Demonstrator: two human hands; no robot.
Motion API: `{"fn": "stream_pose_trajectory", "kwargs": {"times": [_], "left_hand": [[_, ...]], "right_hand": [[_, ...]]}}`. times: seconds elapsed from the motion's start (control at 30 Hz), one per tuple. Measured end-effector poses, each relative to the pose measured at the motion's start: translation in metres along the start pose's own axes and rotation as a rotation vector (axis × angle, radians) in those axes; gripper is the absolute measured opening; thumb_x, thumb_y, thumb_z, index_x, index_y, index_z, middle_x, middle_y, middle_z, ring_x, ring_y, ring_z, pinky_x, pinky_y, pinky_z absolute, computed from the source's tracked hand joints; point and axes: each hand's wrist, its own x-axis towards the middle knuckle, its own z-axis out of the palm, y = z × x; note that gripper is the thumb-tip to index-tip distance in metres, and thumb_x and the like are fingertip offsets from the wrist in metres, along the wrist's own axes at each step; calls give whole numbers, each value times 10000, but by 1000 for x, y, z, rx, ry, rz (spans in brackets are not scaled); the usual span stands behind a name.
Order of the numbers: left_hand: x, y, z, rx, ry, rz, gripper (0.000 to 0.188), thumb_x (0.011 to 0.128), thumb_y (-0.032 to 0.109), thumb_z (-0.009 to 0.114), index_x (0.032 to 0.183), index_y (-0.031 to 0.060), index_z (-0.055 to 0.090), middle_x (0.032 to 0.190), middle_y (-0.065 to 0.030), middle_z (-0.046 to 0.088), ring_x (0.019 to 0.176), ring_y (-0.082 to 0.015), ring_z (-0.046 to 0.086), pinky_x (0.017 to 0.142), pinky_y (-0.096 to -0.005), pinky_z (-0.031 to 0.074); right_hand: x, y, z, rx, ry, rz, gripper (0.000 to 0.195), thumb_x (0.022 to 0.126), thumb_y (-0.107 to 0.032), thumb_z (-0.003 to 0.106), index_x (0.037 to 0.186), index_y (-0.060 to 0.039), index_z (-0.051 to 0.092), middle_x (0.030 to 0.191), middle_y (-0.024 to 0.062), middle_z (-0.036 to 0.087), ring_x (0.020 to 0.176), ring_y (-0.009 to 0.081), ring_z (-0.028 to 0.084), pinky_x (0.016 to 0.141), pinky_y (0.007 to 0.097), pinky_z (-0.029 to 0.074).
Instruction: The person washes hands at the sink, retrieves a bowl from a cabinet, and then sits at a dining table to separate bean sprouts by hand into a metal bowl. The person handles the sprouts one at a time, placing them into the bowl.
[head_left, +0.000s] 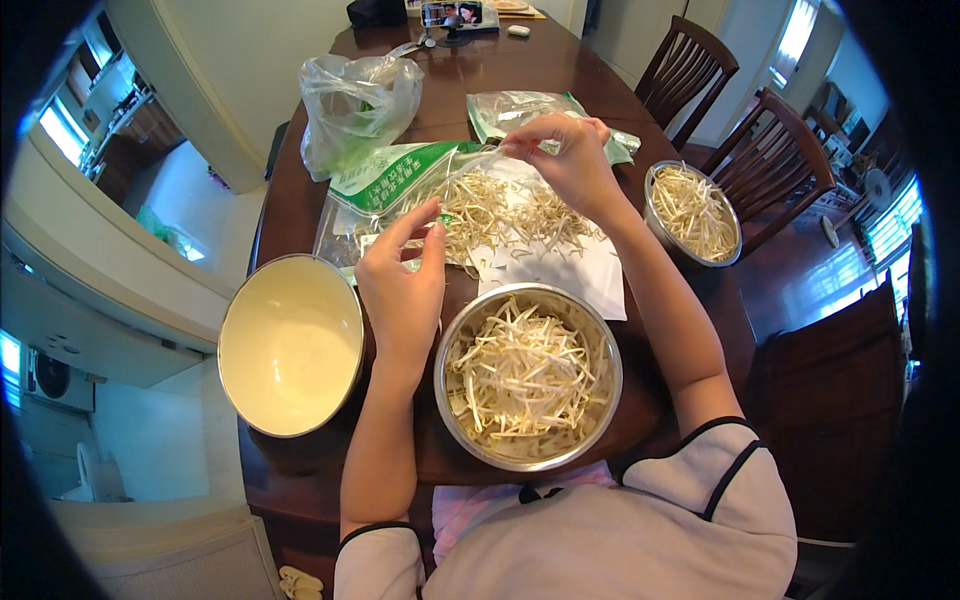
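Observation:
My right hand (562, 154) pinches the edge of a clear plastic bag with green-and-white printing (390, 180) between thumb and fingertips, above the table. Close to the bag's near side is my left hand (405, 262), its thumb and index finger a little apart with nothing visible between them. Loose bean sprouts (480, 217) spill at the bag's opening. A smaller heap of thin sprout pieces (551, 217) lies on a white paper sheet (585, 281). Directly before me stands a metal bowl (444, 390) holding many bean sprouts (525, 367).
An empty cream bowl (292, 345) sits at left. Another metal bowl of sprouts (694, 214) is by the right table edge. Behind are a knotted plastic bag with greens (356, 112), another clear bag (517, 109) and a phone on a stand (451, 13). Wooden chairs (772, 157) line the right.

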Motion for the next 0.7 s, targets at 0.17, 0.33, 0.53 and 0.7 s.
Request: {"fn": "stream_pose_trajectory", "kwargs": {"times": [0.17, 0.33, 0.53, 0.7], "left_hand": [[2, -2, -1, -234, -80, -245, 223, 936, 115, 661, 1120, -5, 701, 985, -85, 741, 825, -116, 703, 653, -226, 552], [3, -5, 7, -480, -67, -328, 327, 927, 129, 686, 1184, -68, 641, 1055, -149, 712, 909, -176, 706, 708, -273, 597], [4, -15, 9, -806, -65, -369, 313, 929, 114, 688, 1179, -53, 603, 1094, -129, 687, 1007, -167, 675, 883, -274, 571], [5, -21, 13, -810, -40, -331, 254, 917, 82, 694, 1130, -44, 636, 1101, -123, 692, 970, -148, 678, 889, -269, 567]], "right_hand": [[-1, -4, 8, 562, -76, 224, 239, 828, -228, 787, 962, -30, 767, 851, 66, 747, 749, 105, 655, 815, 294, 470], [-14, -14, 15, 903, -202, 475, 266, 850, -191, 776, 1011, 18, 745, 912, 78, 733, 848, 113, 645, 823, 273, 492], [-26, -30, 30, 1019, -417, 526, 272, 862, -192, 763, 1036, 15, 737, 947, 61, 721, 893, 112, 622, 854, 273, 467], [-28, -32, 34, 992, -444, 524, 285, 857, -210, 767, 1027, 17, 741, 931, 69, 725, 875, 114, 633, 843, 267, 471]]}}
